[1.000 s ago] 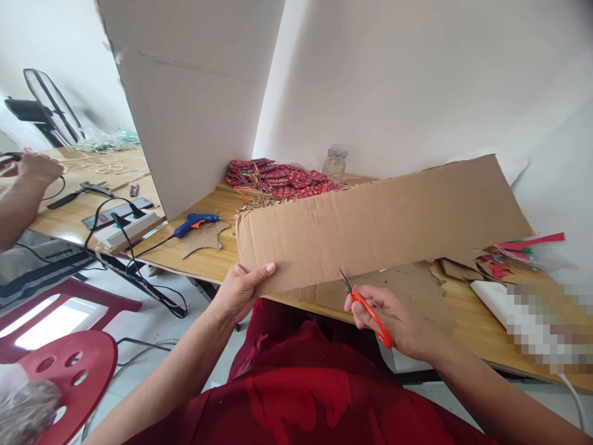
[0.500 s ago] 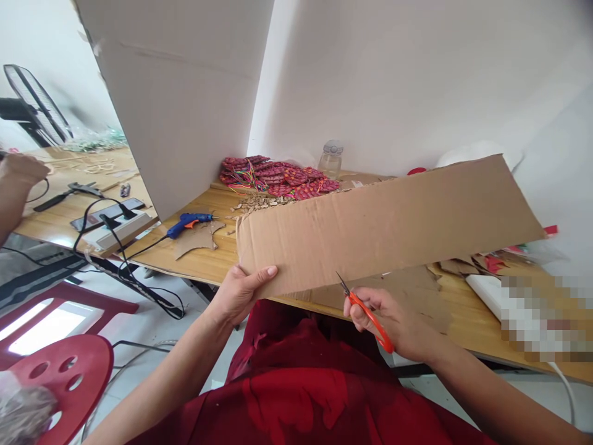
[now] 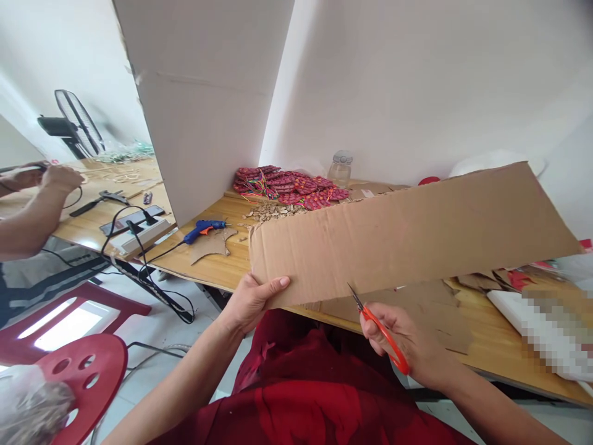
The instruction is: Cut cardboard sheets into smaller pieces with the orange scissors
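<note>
While my left hand (image 3: 248, 303) grips the cardboard (image 3: 407, 238) by its near left corner, probably to steady it above the tabletop (image 3: 237, 264), my right hand (image 3: 414, 343) holds scissors (image 3: 384, 332), tips at the cardboard's near edge.

From here, the cardboard (image 3: 407, 238) hides most of the left hand's (image 3: 250, 303) fingers from me. I lose a co-worker's arms (image 3: 34, 222) at the left edge, and pixelation blurs the white object (image 3: 508, 310).
</note>
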Action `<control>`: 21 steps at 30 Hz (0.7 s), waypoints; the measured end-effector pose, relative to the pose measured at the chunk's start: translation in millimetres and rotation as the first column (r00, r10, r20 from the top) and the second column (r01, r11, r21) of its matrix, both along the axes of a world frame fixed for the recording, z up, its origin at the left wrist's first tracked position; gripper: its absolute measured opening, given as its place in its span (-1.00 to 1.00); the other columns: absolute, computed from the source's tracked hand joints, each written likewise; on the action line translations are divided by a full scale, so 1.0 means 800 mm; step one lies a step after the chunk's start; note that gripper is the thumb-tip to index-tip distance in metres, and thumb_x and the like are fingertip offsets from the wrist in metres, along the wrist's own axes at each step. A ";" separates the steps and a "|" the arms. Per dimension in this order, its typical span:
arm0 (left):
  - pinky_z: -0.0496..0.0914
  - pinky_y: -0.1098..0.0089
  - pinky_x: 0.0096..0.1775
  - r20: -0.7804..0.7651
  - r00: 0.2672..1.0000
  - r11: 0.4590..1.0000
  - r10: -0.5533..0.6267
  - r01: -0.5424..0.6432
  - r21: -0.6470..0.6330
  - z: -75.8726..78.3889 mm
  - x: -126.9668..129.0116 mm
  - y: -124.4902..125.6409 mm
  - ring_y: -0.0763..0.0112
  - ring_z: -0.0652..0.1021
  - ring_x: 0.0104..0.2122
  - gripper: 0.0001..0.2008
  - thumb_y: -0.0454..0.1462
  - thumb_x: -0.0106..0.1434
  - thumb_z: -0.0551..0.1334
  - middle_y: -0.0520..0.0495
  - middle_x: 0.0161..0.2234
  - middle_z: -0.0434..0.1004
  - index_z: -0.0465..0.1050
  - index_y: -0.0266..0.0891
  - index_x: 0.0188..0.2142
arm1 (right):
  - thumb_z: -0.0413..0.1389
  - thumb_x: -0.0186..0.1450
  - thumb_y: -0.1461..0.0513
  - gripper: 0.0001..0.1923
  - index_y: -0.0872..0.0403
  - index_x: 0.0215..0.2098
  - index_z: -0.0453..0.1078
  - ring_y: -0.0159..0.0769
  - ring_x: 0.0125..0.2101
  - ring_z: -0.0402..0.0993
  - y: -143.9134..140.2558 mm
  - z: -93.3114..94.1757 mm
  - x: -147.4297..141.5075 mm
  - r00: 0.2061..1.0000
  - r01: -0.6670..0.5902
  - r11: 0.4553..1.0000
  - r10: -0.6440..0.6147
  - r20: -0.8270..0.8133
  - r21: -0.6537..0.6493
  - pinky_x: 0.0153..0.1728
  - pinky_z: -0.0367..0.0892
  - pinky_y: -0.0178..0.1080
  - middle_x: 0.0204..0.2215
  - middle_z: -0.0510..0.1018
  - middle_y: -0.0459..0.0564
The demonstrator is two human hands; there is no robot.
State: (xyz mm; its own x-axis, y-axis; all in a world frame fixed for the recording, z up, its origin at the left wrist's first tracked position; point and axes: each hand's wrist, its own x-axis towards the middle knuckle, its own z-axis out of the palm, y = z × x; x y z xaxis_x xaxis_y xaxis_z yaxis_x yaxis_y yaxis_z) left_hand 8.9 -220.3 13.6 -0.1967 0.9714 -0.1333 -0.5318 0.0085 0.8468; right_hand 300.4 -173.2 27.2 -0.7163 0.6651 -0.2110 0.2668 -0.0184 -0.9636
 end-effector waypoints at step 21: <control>0.58 0.07 -0.02 -0.055 0.998 0.997 0.034 -0.037 -0.068 0.013 0.001 -0.001 -0.14 0.63 -0.03 -0.27 -0.28 -0.12 0.59 -0.37 -0.03 0.64 0.52 -0.42 0.07 | -0.03 0.39 -0.22 -0.45 0.05 -0.43 0.18 -0.36 -0.46 0.10 0.000 0.022 0.007 0.983 -0.075 0.986 0.047 0.180 0.150 -0.41 0.10 -0.28 -0.49 0.24 -0.14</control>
State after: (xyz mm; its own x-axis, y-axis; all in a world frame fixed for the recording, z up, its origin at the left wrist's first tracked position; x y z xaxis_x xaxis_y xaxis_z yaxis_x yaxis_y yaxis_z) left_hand 9.5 -220.9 23.8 -0.2396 0.9526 -0.1877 -0.4869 0.0493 0.8721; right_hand 305.9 -172.8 45.1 -0.7175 0.6561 -0.2340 0.4275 0.1495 -0.8916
